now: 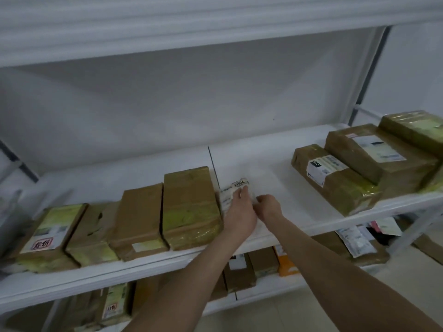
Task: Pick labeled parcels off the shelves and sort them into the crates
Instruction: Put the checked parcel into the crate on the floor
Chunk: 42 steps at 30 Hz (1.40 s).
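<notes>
Centrally, on the shelf [275, 168] beside brown boxes [189, 207], the left hand [239, 213] and right hand [268, 206] both grip a small white parcel [236, 188], seemingly light, soft and floppy, best held by opposite edges.

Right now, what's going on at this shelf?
A person is reaching with both hands for a small white parcel on the middle shelf. The left hand grips it from the front and the right hand pinches its right edge. The parcel lies right beside the end of a row of brown boxes. More taped boxes are piled at the shelf's right end. Whether the parcel is lifted yet is unclear, and no crate is in view.
</notes>
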Each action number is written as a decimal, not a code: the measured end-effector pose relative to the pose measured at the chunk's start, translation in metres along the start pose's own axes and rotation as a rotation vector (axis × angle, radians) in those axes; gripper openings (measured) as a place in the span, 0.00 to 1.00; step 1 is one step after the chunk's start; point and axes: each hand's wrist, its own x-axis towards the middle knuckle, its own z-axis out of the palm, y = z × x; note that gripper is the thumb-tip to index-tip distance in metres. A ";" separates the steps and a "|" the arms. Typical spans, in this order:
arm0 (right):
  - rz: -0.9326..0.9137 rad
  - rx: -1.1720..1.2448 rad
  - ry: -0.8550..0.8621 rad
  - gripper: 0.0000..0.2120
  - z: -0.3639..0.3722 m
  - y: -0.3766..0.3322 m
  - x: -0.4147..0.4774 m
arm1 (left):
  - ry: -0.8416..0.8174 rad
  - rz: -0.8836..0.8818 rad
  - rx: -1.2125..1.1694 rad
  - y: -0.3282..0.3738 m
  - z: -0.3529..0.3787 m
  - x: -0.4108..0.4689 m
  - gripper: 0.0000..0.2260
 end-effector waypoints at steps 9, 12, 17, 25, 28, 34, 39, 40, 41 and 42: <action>-0.064 0.659 -0.107 0.04 -0.101 0.010 0.003 | 0.210 -0.387 -0.400 0.036 -0.027 0.033 0.37; -0.094 0.679 -0.093 0.04 -0.133 0.020 0.003 | 0.131 -0.399 -0.693 0.056 -0.016 0.030 0.28; -0.184 0.477 -0.011 0.05 -0.158 0.036 0.007 | 0.238 -0.299 -0.662 0.085 -0.003 0.023 0.11; -0.488 -0.315 0.120 0.16 -0.150 0.057 -0.003 | 0.144 -0.434 -0.463 0.087 0.030 0.036 0.10; -0.594 -0.510 0.033 0.20 -0.135 0.075 -0.002 | 0.073 -0.483 -0.466 0.092 0.052 0.040 0.20; -0.496 -0.762 -0.182 0.23 -0.115 0.092 0.012 | -0.050 -0.317 -0.234 0.086 0.048 0.038 0.31; -0.466 -0.877 -0.054 0.26 -0.098 0.064 0.017 | 0.160 -0.189 0.034 0.061 0.013 0.016 0.25; -0.513 -0.826 -0.034 0.27 -0.092 0.052 0.014 | 0.213 -0.181 0.072 0.054 0.004 0.011 0.24; -0.567 -0.767 -0.039 0.28 -0.084 0.038 0.010 | 0.261 -0.182 0.106 0.047 -0.005 0.005 0.24; -0.619 -0.711 -0.061 0.29 -0.075 0.023 0.004 | 0.309 -0.192 0.136 0.038 -0.015 -0.002 0.23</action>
